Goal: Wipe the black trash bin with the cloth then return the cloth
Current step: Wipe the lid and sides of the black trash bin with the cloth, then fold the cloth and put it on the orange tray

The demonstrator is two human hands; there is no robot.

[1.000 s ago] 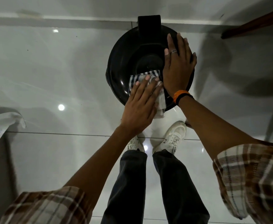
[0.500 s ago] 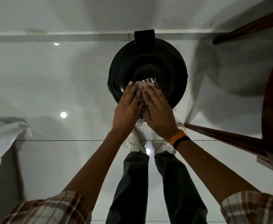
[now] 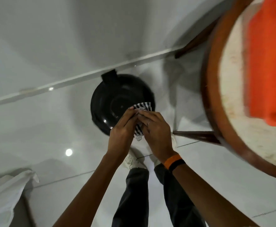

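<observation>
The round black trash bin (image 3: 111,102) stands on the white tiled floor, seen from above with its glossy lid shut. A black-and-white checked cloth (image 3: 143,106) is bunched between both hands over the bin's near right edge. My left hand (image 3: 123,128) grips the cloth from the left. My right hand (image 3: 157,131), with a ring and an orange-and-black wristband, grips it from the right. Part of the cloth hangs down between the palms.
A round wooden-rimmed table (image 3: 224,104) with a pale top fills the right side, an orange box (image 3: 270,59) on it; its dark legs (image 3: 197,134) reach toward the bin. My legs and white shoes (image 3: 131,159) are below. White fabric (image 3: 6,194) lies bottom left.
My right hand left the bin lid and joined the left on the cloth, lifting and bunching it. The view swung right and tilted, bringing the table and orange box into view.
</observation>
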